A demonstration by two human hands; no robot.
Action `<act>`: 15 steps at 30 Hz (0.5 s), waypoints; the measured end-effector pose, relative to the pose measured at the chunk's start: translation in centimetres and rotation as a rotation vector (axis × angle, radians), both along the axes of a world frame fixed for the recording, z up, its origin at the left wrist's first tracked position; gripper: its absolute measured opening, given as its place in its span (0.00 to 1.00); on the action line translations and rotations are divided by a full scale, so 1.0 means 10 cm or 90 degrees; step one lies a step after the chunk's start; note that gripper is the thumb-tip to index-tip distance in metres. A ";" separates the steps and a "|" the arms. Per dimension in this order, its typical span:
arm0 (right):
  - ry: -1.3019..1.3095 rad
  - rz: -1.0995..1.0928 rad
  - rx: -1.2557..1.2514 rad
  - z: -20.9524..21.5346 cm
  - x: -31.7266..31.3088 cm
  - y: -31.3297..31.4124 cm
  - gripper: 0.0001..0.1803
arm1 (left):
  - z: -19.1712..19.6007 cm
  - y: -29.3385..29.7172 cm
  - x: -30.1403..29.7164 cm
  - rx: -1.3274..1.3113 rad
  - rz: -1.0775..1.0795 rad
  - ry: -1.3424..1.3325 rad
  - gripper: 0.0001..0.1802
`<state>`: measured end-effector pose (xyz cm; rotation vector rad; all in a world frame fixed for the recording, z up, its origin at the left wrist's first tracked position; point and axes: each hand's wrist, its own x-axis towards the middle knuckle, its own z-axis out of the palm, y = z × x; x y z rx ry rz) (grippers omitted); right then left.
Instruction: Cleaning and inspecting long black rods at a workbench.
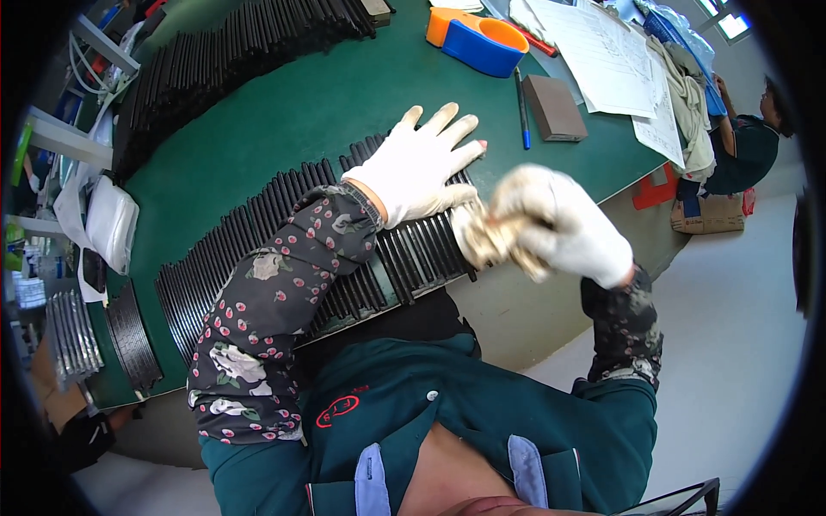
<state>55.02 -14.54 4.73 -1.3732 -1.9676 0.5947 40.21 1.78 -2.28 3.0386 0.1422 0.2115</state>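
My left hand (415,172), in a white glove, lies with fingers spread across a long row of thin black rods (249,228) near the table's front edge. Gripped in my right hand (572,225), also in a white glove, is a stained off-white cloth (483,238). This hand is blurred by motion, and its fingers are curled round the cloth. The cloth hangs at the right end of the row, close to my left thumb; whether it touches the rods, I cannot tell. My left hand and sleeve hide part of the row.
On the green table (284,103), another mass of black rods (241,56) lies at the back left. An orange and blue tape dispenser (477,43), a pen (522,112), a brown block (555,107) and papers (602,60) lie at the back right. A co-worker (748,138) is beyond.
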 end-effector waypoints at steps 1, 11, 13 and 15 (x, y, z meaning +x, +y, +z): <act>-0.064 -0.051 0.093 -0.10 -0.02 0.13 0.16 | 0.01 -0.01 0.03 -0.001 -0.004 0.000 0.36; 0.048 0.227 -0.109 -0.12 -0.02 -0.20 0.17 | -0.02 -0.03 0.07 0.020 0.016 -0.018 0.35; 0.053 -0.011 0.009 -0.06 -0.02 -0.03 0.14 | -0.01 -0.01 0.06 0.045 0.011 -0.018 0.35; -0.040 -0.044 0.161 -0.37 0.03 0.19 0.16 | -0.01 -0.01 0.10 0.081 -0.005 0.013 0.36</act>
